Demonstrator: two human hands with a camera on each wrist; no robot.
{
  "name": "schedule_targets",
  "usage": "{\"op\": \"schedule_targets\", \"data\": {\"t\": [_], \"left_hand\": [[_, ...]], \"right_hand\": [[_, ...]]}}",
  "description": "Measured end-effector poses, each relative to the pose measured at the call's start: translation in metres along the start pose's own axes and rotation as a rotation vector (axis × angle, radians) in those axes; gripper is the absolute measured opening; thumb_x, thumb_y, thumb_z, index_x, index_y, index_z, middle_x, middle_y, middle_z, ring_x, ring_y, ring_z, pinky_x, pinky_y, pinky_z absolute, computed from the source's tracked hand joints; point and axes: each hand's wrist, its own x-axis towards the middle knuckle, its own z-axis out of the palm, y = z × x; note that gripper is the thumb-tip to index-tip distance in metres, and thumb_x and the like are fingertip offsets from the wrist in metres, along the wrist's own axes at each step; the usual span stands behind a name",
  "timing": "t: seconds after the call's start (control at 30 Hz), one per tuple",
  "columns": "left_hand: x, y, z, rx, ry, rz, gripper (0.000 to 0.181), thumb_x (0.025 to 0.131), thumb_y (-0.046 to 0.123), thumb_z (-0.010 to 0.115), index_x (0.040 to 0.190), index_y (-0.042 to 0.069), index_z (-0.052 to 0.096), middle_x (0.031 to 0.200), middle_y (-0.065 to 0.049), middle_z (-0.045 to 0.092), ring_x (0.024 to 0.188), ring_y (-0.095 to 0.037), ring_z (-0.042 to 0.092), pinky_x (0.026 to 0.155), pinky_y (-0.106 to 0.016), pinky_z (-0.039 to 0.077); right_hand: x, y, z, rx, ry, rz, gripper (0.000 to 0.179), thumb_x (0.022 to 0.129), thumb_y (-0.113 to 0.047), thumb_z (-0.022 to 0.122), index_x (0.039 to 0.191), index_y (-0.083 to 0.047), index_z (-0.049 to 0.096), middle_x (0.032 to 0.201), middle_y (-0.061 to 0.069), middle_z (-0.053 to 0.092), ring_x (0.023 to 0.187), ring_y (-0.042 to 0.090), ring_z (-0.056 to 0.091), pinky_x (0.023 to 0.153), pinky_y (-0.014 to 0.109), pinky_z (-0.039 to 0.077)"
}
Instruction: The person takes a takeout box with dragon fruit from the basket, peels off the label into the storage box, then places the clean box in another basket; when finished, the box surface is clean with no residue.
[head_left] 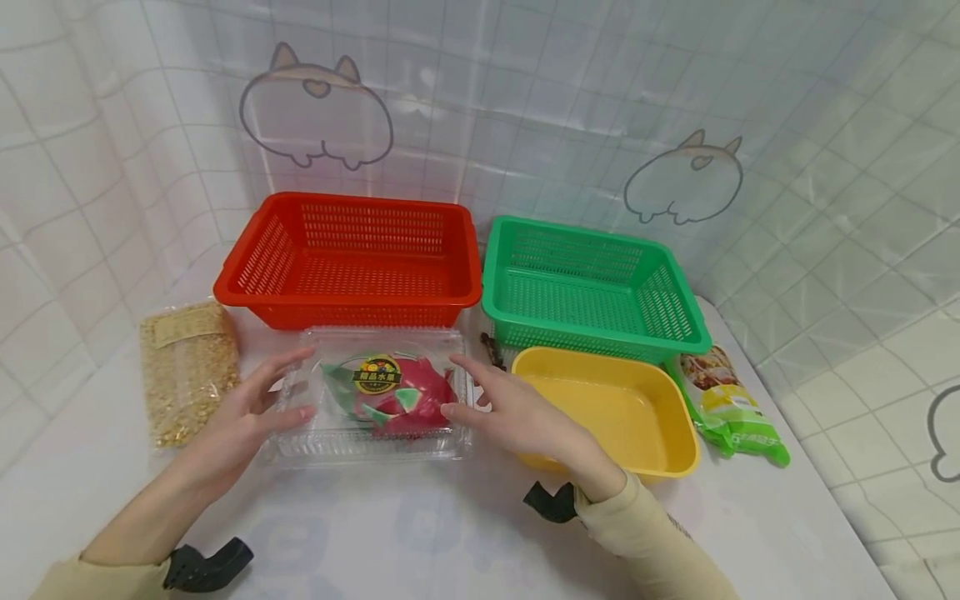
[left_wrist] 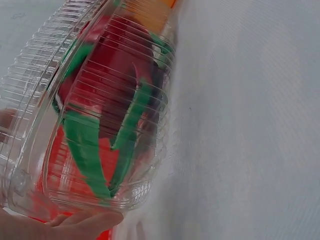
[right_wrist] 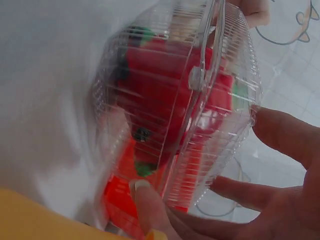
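Observation:
In the head view a clear plastic clamshell box [head_left: 300, 446] sits on the white table, its lid down. A dragon fruit [head_left: 423, 392], red-pink with green leaf tips, shows inside, under a dark round label [head_left: 377, 374] with Chinese characters. My left hand [head_left: 251, 408] is at the box's left side, fingers and thumb spread near its edge. At the opposite side my right hand [head_left: 517, 412] has its fingers spread, thumb over the lid's edge. In the right wrist view those fingers [right_wrist: 240, 194] lie against the box's end, fairly straight. Firm contact of each fingertip is hard to tell.
Behind the box stand a red basket [head_left: 352, 307] and a green basket [head_left: 600, 332]. A yellow tub [head_left: 607, 367] is at the right, beside a green food packet [head_left: 731, 408]. A bag of grain-like flakes [head_left: 191, 371] lies left. Something small and dark [head_left: 491, 350] lies between the baskets.

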Motion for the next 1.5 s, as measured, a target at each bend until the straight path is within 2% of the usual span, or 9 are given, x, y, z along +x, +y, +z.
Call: {"op": "schedule_targets", "data": {"t": [0.1,0.2,0.4,0.5,0.6,0.77,0.9,1.13,1.5], "left_hand": [[-0.001,-0.001,0.0,0.001,-0.005,-0.011,0.071,0.097,0.019,0.062,0.158,0.03,0.026,0.165,-0.013,0.014,0.144,-0.051,0.016,0.103,-0.078,0.022],[-0.002,-0.001,0.001,-0.001,-0.008,-0.023,0.072,0.097,0.019,0.062,0.158,0.03,0.026,0.165,-0.012,0.013,0.144,-0.051,0.016,0.103,-0.079,0.021],[-0.002,0.002,0.002,-0.004,-0.009,-0.023,0.072,0.096,0.018,0.063,0.158,0.028,0.027,0.164,-0.012,0.014,0.144,-0.05,0.018,0.104,-0.078,0.023],[-0.002,0.003,0.002,-0.011,-0.01,-0.019,0.072,0.096,0.018,0.063,0.158,0.028,0.028,0.164,-0.013,0.013,0.144,-0.051,0.017,0.104,-0.079,0.021],[-0.002,0.003,0.003,-0.016,-0.013,-0.02,0.072,0.096,0.018,0.064,0.157,0.028,0.028,0.165,-0.013,0.013,0.144,-0.051,0.016,0.103,-0.08,0.02],[-0.001,0.002,0.003,-0.018,-0.012,-0.01,0.071,0.096,0.017,0.064,0.157,0.029,0.03,0.164,-0.013,0.014,0.144,-0.051,0.016,0.103,-0.08,0.02],[-0.001,0.002,0.003,-0.021,-0.009,0.004,0.07,0.096,0.016,0.064,0.156,0.028,0.031,0.163,-0.012,0.015,0.143,-0.051,0.018,0.103,-0.078,0.022],[0.0,0.002,0.003,0.002,-0.004,0.003,0.07,0.096,0.016,0.063,0.157,0.029,0.03,0.163,-0.011,0.016,0.142,-0.05,0.02,0.102,-0.074,0.028],[-0.001,0.0,0.003,-0.006,0.001,0.02,0.07,0.096,0.015,0.063,0.156,0.028,0.031,0.162,-0.01,0.017,0.141,-0.05,0.02,0.102,-0.074,0.026]], "right_hand": [[-0.002,-0.002,0.001,-0.042,0.056,0.006,0.072,0.094,-0.054,0.061,0.156,-0.031,0.032,0.154,0.005,0.041,0.13,0.026,0.049,0.103,0.048,0.049],[-0.001,-0.004,0.004,-0.061,0.147,-0.034,0.066,0.094,-0.048,0.064,0.152,-0.027,0.041,0.149,0.006,0.04,0.133,0.023,0.042,0.104,0.046,0.048],[0.0,-0.019,0.009,-0.037,0.285,-0.167,0.053,0.093,-0.036,0.07,0.14,-0.017,0.057,0.125,0.006,0.051,0.117,0.018,0.043,0.091,0.037,0.046],[0.004,-0.029,0.009,0.0,0.282,-0.226,0.05,0.093,-0.031,0.07,0.139,-0.015,0.058,0.116,0.006,0.053,0.108,0.02,0.048,0.082,0.032,0.047],[0.012,-0.036,0.01,0.057,0.244,-0.248,0.047,0.094,-0.027,0.069,0.138,-0.013,0.059,0.116,0.007,0.054,0.101,0.021,0.053,0.075,0.027,0.049],[0.029,-0.046,0.014,0.12,0.153,-0.229,0.044,0.094,-0.023,0.069,0.135,-0.009,0.06,0.12,0.007,0.055,0.091,0.015,0.056,0.071,0.022,0.051],[0.041,-0.053,0.019,0.088,0.115,-0.188,0.043,0.095,-0.026,0.068,0.134,-0.01,0.061,0.121,0.005,0.056,0.092,0.013,0.056,0.074,0.021,0.05],[0.054,-0.054,0.03,0.01,0.16,-0.156,0.037,0.094,-0.027,0.07,0.128,-0.014,0.066,0.111,0.003,0.055,0.095,0.012,0.052,0.074,0.019,0.047],[0.055,-0.053,0.036,-0.03,0.218,-0.177,0.036,0.093,-0.026,0.07,0.126,-0.012,0.066,0.105,0.003,0.053,0.088,0.012,0.051,0.069,0.018,0.043]]}}
